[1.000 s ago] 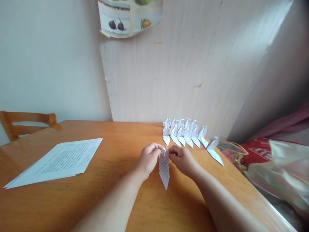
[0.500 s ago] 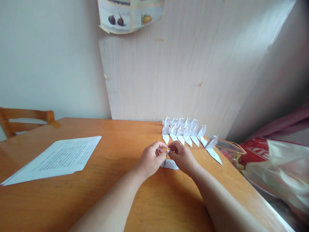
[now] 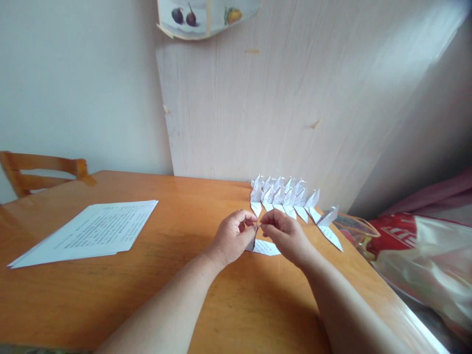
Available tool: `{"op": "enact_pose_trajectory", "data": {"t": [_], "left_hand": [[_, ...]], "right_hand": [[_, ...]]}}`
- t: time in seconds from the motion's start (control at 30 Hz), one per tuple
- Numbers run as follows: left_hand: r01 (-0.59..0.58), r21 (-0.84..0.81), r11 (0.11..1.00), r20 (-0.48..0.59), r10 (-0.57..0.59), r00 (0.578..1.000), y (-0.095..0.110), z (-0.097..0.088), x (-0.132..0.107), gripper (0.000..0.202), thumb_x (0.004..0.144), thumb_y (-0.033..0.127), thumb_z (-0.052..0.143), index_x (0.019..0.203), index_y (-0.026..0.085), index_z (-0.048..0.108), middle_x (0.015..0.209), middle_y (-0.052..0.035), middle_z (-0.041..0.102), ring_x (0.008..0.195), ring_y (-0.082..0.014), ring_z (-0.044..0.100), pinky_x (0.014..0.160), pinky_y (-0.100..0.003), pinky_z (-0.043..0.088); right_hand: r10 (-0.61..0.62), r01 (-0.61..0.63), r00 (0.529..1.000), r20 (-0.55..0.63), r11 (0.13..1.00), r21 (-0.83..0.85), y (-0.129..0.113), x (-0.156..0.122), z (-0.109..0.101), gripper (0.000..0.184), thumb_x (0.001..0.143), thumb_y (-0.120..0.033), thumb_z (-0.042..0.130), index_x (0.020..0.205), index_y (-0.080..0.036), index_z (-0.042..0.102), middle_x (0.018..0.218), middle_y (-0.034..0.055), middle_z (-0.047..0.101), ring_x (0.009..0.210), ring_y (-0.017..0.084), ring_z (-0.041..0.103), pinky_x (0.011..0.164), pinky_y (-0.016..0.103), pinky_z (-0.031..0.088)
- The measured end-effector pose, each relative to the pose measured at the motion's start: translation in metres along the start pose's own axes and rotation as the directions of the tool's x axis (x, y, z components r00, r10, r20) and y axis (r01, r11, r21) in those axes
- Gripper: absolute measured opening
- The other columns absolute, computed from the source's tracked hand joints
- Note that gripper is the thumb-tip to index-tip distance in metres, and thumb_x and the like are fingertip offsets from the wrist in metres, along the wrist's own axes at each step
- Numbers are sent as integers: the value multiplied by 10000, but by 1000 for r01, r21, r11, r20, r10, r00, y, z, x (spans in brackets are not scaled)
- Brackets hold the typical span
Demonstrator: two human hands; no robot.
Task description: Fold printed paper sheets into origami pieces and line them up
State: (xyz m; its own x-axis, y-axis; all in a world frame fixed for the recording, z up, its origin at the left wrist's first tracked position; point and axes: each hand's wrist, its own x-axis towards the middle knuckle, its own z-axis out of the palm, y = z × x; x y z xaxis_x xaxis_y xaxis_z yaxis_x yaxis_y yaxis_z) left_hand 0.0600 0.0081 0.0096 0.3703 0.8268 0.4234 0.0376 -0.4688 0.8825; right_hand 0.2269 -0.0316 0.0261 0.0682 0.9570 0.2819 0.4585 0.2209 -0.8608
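Note:
My left hand (image 3: 231, 237) and my right hand (image 3: 286, 235) meet over the orange wooden table (image 3: 184, 275), both pinching the top of one folded piece of printed white paper (image 3: 264, 247). The piece lies nearly flat between the hands, its long pointed end toward the right. Just behind the hands, a row of several finished folded paper pieces (image 3: 285, 199) stands along the table's far edge, with one more (image 3: 328, 228) set apart at the right end.
A stack of printed sheets (image 3: 92, 232) lies on the table's left side. A wooden chair back (image 3: 40, 167) shows at far left. A pale wooden board (image 3: 280, 93) leans behind the table. A red and clear plastic bag (image 3: 416, 255) sits at the right.
The folded piece hung upright between my fingers a second ago; it has swung down and now lies nearly flat on the table. Both hands stay pinched at its top.

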Motion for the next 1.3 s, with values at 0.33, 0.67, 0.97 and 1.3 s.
{"op": "enact_pose_trajectory", "data": {"t": [0.33, 0.67, 0.97, 1.3], "left_hand": [[-28, 64, 998, 14, 27, 1000, -6, 2, 0, 105, 825, 218, 615, 912, 190, 665, 884, -32, 685, 777, -155, 602, 704, -251, 465], [-51, 124, 991, 17, 49, 999, -2, 4, -1, 62, 837, 175, 567, 846, 179, 628, 809, -6, 657, 737, -137, 584, 678, -243, 450], [-83, 192, 978, -3, 85, 996, 0, 3, 0, 66, 845, 167, 571, 811, 186, 624, 782, 9, 638, 729, -130, 572, 673, -239, 435], [-121, 218, 968, -8, 126, 992, 2, 3, 0, 108, 863, 166, 570, 776, 187, 630, 767, 12, 627, 728, -124, 562, 663, -233, 417]], "right_hand": [[-110, 109, 994, -3, 991, -81, -4, -4, 4, 60, 788, -214, 592, 839, -189, 609, 714, -13, 587, 621, 123, 503, 543, 241, 377], [-209, 198, 977, -50, 965, -171, -1, -6, 5, 34, 808, -205, 592, 783, -203, 615, 672, -17, 575, 609, 132, 509, 548, 253, 374], [-247, 225, 966, -73, 946, -235, 0, -7, 4, 49, 815, -206, 597, 770, -205, 615, 687, -11, 580, 621, 136, 509, 575, 266, 384], [126, -126, 992, 18, 962, 244, -8, -7, 6, 91, 827, -271, 590, 792, -188, 582, 609, -7, 613, 563, 141, 580, 536, 263, 437]]}}
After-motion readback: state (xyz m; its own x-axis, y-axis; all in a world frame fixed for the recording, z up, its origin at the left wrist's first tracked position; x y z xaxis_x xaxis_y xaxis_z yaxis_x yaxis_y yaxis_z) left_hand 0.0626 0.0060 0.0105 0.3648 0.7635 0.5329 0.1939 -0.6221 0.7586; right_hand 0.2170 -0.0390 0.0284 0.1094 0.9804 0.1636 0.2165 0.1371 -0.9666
